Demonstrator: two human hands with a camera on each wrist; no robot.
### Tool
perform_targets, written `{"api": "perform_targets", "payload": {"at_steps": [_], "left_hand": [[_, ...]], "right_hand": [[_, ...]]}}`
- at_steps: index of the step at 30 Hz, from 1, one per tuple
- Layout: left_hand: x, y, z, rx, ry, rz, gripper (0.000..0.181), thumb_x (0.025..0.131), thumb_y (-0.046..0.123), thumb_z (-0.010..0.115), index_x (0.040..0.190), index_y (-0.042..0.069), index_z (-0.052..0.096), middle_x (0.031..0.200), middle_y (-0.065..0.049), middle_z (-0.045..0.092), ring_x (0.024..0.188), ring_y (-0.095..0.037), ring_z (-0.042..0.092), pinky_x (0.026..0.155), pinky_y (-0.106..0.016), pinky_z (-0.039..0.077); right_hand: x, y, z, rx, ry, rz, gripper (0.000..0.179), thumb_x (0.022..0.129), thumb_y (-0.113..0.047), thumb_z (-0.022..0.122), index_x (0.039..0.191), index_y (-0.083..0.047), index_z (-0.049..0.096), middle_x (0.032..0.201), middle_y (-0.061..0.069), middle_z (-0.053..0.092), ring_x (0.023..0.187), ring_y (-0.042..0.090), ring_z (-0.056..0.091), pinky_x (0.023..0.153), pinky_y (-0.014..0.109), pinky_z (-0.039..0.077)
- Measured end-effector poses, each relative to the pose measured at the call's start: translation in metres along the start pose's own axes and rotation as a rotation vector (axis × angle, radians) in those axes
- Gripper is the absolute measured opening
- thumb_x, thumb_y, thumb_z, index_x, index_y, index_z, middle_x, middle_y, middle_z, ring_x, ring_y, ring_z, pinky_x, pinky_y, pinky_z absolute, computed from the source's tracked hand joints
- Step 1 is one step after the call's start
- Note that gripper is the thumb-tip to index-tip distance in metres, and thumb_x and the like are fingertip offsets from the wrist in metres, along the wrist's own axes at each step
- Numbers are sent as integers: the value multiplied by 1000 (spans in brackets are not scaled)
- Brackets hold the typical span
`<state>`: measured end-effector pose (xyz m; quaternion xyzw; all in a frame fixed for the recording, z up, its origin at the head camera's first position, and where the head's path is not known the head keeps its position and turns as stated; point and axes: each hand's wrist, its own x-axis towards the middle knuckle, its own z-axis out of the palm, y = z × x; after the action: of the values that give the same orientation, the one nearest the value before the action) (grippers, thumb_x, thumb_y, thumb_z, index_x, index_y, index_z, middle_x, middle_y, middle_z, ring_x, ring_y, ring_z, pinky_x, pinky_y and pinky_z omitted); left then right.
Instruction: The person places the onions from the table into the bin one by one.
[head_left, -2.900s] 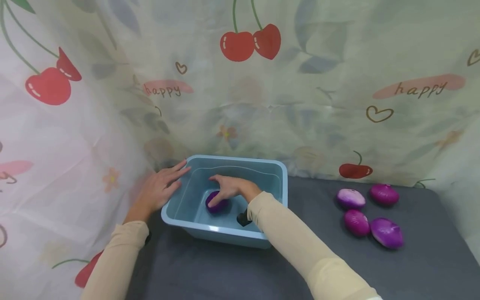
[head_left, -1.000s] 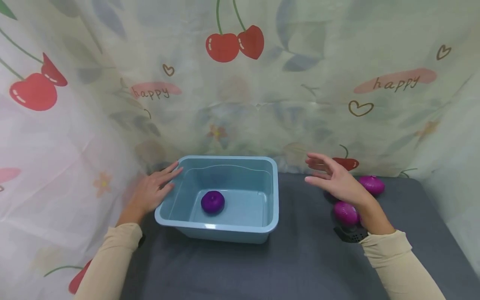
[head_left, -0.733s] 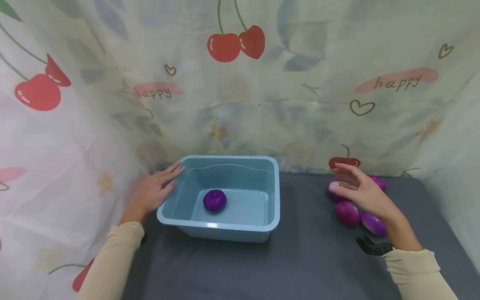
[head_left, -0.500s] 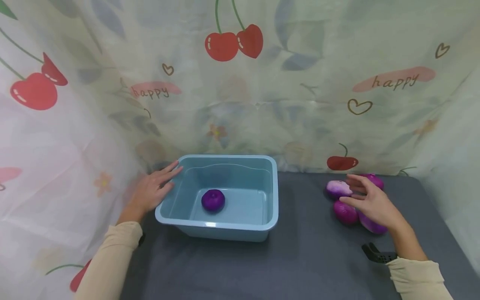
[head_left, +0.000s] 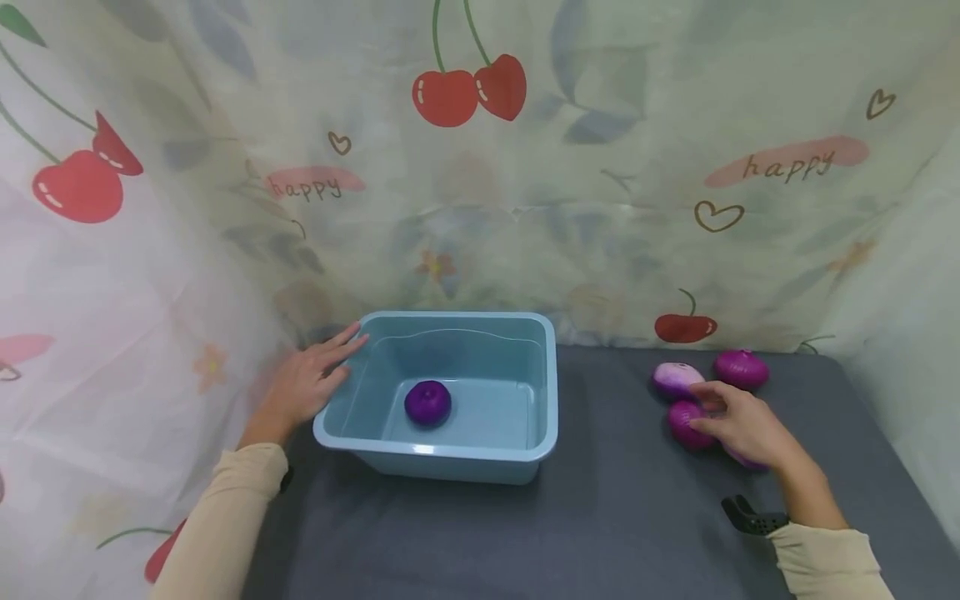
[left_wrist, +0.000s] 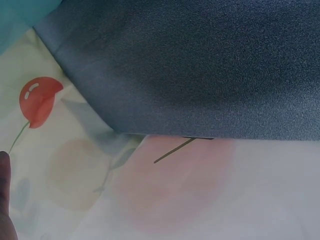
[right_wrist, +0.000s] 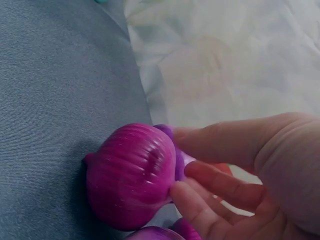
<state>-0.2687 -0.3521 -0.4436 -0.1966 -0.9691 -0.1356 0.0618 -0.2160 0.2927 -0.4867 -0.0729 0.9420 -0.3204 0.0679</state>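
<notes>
My left hand (head_left: 303,385) rests on the left rim of a light blue plastic tub (head_left: 457,457), fingers extended. Only a sliver of a left finger (left_wrist: 4,190) enters the left wrist view. Inside the tub lies a dark purple onion (head_left: 427,403). To the right, my right hand (head_left: 742,427) reaches over a group of onions, thumb and fingers spread and slightly bent. Its fingertips are right at a magenta onion (head_left: 687,427), large in the right wrist view (right_wrist: 127,175). A white-and-purple onion (head_left: 675,379) lies just behind it. Another purple onion (head_left: 750,463) is mostly hidden beneath the hand.
A further magenta onion (head_left: 741,369) sits at the back right. Dark grey cloth (head_left: 600,517) covers the table. Patterned curtains (head_left: 517,208) with cherries stand behind and at the left. A black wrist device (head_left: 750,517) hangs under the right wrist.
My right hand has left the onion in the tub, moved right to the other onions, and come down to the magenta one. The left hand stays on the rim.
</notes>
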Motion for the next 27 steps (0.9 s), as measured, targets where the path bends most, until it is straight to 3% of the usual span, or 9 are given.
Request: {"api": "perform_targets", "payload": {"at_steps": [6,13,17,21,27], "left_hand": [[0,2,-1,-8,6,-13,51,104,28,44,155,31,45,167,6,34,132,-41,56,78,-38,43],[-1,1,1,-5,10,-9,51,104,28,44,155,31,45,166,6,35,133,-40,56,78,-37,43],[-1,1,1,-11,19,-2,50,104,27,45,154,31,47,166,5,37,131,-41,57,75,-35,42],[-1,1,1,-9,17,-4,50,104,28,44,154,31,46,166,5,37,126,-40,60,72,-33,40],[1,1,2,5,20,-18,50,104,29,44,155,33,45,166,7,36,106,-35,64,67,-31,38]], "right_hand": [[1,4,5,1,-2,10,54,92,-25,75,135,2,59,127,29,66,116,44,63,91,56,52],[2,4,17,-5,-5,13,51,89,-25,77,131,0,64,115,23,71,104,34,67,79,38,51],[2,2,23,-5,4,-9,52,86,-30,80,128,-1,66,107,18,71,96,27,65,74,34,49],[3,-2,30,-2,3,-46,54,86,-32,81,127,-1,67,115,20,70,98,26,62,79,35,50],[5,-9,38,30,-10,-51,59,89,-37,77,134,-2,64,131,24,66,110,32,64,89,44,53]]}}
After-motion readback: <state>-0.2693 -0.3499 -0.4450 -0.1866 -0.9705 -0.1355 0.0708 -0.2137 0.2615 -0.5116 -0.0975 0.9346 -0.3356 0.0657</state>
